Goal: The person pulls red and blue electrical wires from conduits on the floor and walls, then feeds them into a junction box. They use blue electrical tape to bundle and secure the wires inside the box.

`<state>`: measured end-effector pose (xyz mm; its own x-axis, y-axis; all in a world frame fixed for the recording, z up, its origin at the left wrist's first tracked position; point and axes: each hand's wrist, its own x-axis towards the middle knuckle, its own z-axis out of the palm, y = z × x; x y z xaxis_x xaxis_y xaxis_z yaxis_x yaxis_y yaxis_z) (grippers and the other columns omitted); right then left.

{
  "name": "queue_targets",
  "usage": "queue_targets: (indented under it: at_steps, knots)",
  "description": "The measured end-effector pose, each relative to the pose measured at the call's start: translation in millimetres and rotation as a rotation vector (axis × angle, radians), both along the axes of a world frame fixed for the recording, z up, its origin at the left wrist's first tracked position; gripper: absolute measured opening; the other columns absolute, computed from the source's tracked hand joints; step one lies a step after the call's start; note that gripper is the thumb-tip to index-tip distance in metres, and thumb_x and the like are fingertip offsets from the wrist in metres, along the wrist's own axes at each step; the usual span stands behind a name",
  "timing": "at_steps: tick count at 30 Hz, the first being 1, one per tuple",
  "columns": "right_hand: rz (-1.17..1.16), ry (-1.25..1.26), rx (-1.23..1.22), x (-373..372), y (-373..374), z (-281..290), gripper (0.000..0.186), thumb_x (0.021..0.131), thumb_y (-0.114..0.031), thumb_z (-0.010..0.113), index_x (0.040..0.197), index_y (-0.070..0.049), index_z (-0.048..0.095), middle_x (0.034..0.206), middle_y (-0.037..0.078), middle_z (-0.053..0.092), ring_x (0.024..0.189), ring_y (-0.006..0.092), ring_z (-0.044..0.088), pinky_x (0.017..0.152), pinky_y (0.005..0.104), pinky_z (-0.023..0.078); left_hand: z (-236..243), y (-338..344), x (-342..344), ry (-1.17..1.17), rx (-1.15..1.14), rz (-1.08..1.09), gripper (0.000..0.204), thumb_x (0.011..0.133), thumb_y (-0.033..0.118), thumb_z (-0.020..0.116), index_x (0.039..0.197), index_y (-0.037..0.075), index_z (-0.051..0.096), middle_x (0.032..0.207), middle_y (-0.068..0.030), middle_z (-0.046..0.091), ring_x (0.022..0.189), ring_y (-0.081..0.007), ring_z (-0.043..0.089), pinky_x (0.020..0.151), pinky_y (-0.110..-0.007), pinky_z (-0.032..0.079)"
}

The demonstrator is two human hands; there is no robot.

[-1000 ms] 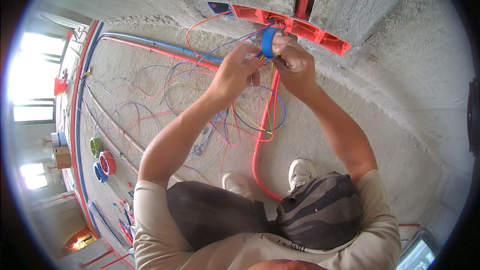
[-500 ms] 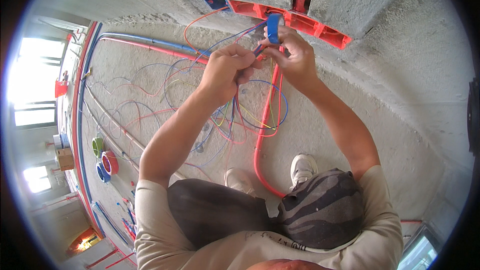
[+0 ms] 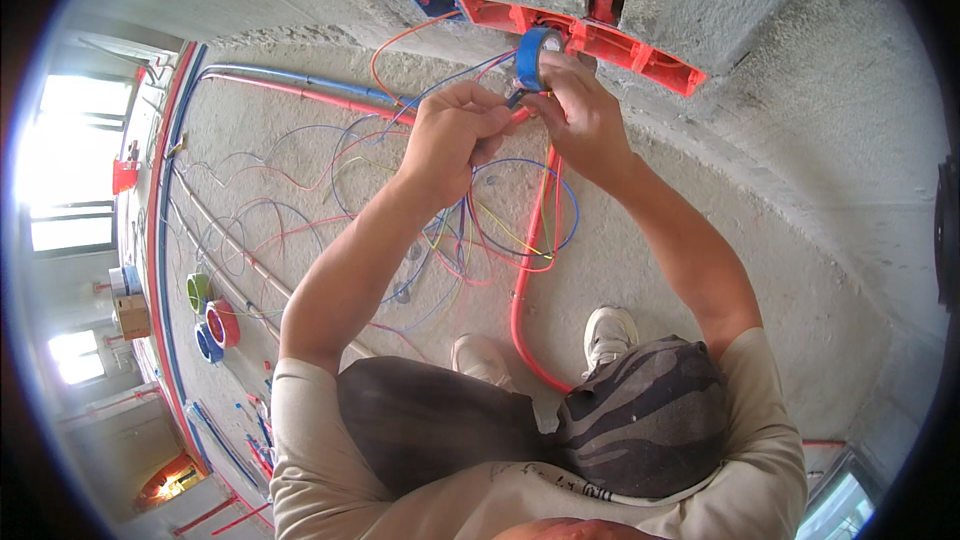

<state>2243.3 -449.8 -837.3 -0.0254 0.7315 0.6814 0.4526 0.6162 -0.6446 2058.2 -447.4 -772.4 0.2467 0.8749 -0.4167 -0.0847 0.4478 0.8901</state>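
My left hand (image 3: 452, 140) is closed in a pinch on a bundle of thin electrical wires, whose dark wrapped end (image 3: 516, 98) sticks out toward the right. A roll of blue electrical tape (image 3: 527, 62) sits against the fingers of my right hand (image 3: 585, 118), which is closed around it with thumb and fingertips near the bundle's end. Loose red, blue and yellow-green wires (image 3: 574, 215) hang below my left hand and loop over the floor. Just beyond the hands, a row of red wall boxes (image 3: 625, 50) is set in the concrete wall.
A blue box (image 3: 436, 7) adjoins the red ones. A red conduit (image 3: 520, 290) curves across the concrete floor (image 3: 690, 270) by my shoes. Green (image 3: 198, 292), red (image 3: 223, 324) and blue (image 3: 208, 343) wire coils stand at the left, near grey pipes (image 3: 232, 242).
The tape roll has shifted slightly left and turned, showing more of its side. My right hand has rolled with it; my left hand keeps its pinch nearly in place.
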Motion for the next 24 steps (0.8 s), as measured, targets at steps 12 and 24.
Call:
queue_targets:
  at_steps: [12,24]
  knots:
    - [0.47,0.429,-0.65,-1.8,-46.0,10.3,0.026,0.107,-0.023,0.055,0.117,-0.001,0.063,0.1,0.006,0.067,0.078,0.016,0.071,0.068,0.028,0.054,-14.4,12.6,-13.2,0.054,0.057,0.112,0.011,0.083,-0.002,0.068,0.092,-0.004,0.064,0.074,-0.0123,0.065,0.051,-0.0118,0.048,0.045,-0.027,0.03]
    - [0.508,0.573,-0.959,-10.9,-37.0,-11.9,0.03,0.108,-0.034,0.053,0.106,-0.006,0.065,0.092,0.001,0.066,0.065,0.0095,0.065,0.057,0.0235,0.045,-15.8,18.3,-21.9,-0.04,-0.124,0.092,0.008,0.087,-0.009,0.064,0.095,-0.007,0.063,0.084,-0.0197,0.068,0.063,-0.0214,0.059,0.057,-0.032,0.045]
